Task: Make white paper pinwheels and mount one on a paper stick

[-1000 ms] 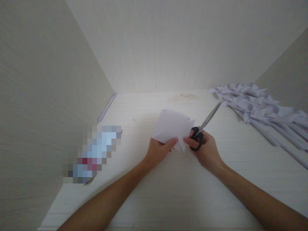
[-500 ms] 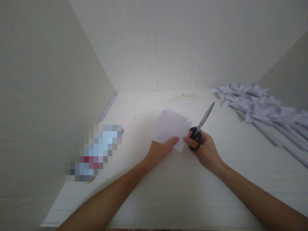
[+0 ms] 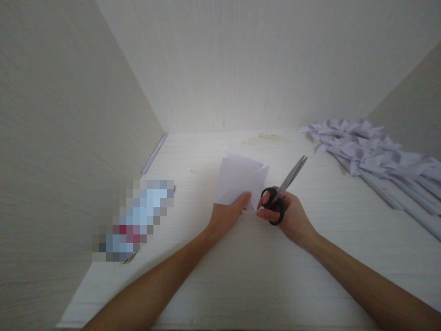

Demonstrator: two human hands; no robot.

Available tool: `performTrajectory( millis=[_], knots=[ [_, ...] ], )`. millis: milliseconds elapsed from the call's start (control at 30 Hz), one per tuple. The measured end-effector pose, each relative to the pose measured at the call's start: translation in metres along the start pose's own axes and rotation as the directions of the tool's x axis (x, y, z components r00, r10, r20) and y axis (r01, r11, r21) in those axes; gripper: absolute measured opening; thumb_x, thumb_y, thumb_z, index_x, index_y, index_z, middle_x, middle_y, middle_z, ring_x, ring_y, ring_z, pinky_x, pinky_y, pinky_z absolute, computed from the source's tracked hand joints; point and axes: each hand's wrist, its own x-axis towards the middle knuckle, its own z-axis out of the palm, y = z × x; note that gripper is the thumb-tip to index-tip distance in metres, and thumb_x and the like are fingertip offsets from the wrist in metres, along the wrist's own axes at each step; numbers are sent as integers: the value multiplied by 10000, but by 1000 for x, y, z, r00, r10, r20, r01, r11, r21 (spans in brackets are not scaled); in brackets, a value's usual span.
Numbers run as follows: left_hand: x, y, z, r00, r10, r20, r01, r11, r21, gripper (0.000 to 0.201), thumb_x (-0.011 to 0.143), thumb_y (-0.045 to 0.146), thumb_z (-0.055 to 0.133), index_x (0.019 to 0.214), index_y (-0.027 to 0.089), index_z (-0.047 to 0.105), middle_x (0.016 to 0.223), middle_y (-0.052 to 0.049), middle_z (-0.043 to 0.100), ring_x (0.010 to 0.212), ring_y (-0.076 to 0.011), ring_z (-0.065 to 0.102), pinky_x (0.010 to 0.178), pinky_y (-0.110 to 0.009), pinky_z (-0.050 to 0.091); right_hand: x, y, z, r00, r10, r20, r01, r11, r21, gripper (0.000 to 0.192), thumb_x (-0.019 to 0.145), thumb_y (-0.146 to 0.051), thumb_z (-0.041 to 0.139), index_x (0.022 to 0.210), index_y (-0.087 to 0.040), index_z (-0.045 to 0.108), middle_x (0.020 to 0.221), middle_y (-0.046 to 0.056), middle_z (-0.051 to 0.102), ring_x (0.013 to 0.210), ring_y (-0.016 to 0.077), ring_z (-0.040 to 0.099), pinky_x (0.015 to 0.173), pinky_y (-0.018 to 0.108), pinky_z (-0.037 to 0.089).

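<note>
A white sheet of paper (image 3: pixel 237 177), roughly square with slits cut in from its corners, is pinched by my left hand (image 3: pixel 229 214) at its near edge, thumb on top. My right hand (image 3: pixel 291 214) has black-handled scissors (image 3: pixel 284 186) hooked on its fingers, the blades pointing up and away to the right and parted slightly. The thumb and fingertips of that hand also meet at the paper's near right corner. Whether they pinch that corner is too small to tell.
Several folded paper pinwheels (image 3: pixel 361 142) on rolled paper sticks (image 3: pixel 382 193) lie at the right. Thin paper sticks (image 3: pixel 155 154) rest along the left wall. A blurred-out object (image 3: pixel 138 220) sits at the left of the white table (image 3: pixel 220 285). Walls stand on three sides.
Both hands and the paper have shifted slightly left. My right fingertips moved down and left to the near corner, and the scissors tilted, with their blades now a little apart.
</note>
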Motion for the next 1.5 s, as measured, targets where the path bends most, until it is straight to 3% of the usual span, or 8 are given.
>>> performTrajectory(
  millis=[367, 500, 700, 1167, 1500],
  knots=[
    [-3, -5, 0, 998, -37, -48, 39, 998, 51, 269, 554, 426, 625, 495, 184, 524, 584, -51, 614, 664, -197, 603, 666, -317, 460, -2, 0, 7, 988, -36, -147, 17, 992, -123, 336, 447, -274, 757, 597, -167, 475, 485, -76, 438, 418, 48, 375, 379, 183, 310],
    [-4, -4, 0, 998, -30, 46, 28, 999, 36, 270, 606, 422, 584, 487, 182, 550, 512, -28, 604, 570, -169, 592, 626, -291, 469, -2, 1, 6, 986, -57, -157, 33, 988, -148, 324, 491, -309, 736, 610, -167, 471, 477, -81, 416, 410, 46, 363, 377, 185, 300],
    [-3, -3, 0, 996, 29, 89, -28, 999, -15, 256, 638, 383, 565, 488, 175, 564, 525, -19, 607, 541, -145, 577, 605, -256, 466, -2, 3, 6, 984, -74, -164, 45, 984, -175, 310, 513, -304, 724, 619, -164, 469, 488, -78, 410, 420, 44, 353, 379, 180, 290],
    [-1, -8, 2, 997, 31, 71, -25, 996, -87, 222, 630, 352, 591, 495, 177, 567, 487, -1, 579, 491, -133, 551, 576, -260, 454, -2, 2, 5, 989, -30, -142, 11, 991, -137, 289, 514, -269, 723, 617, -165, 474, 509, -65, 443, 449, 54, 366, 407, 187, 290],
    [-2, -4, 2, 992, 100, 74, -94, 993, -74, 179, 649, 323, 572, 545, 177, 570, 539, 1, 599, 497, -121, 548, 551, -243, 450, -1, 2, 5, 990, -35, -135, 18, 992, -124, 295, 513, -277, 721, 608, -171, 463, 519, -56, 460, 448, 58, 379, 400, 190, 296]
  ],
)
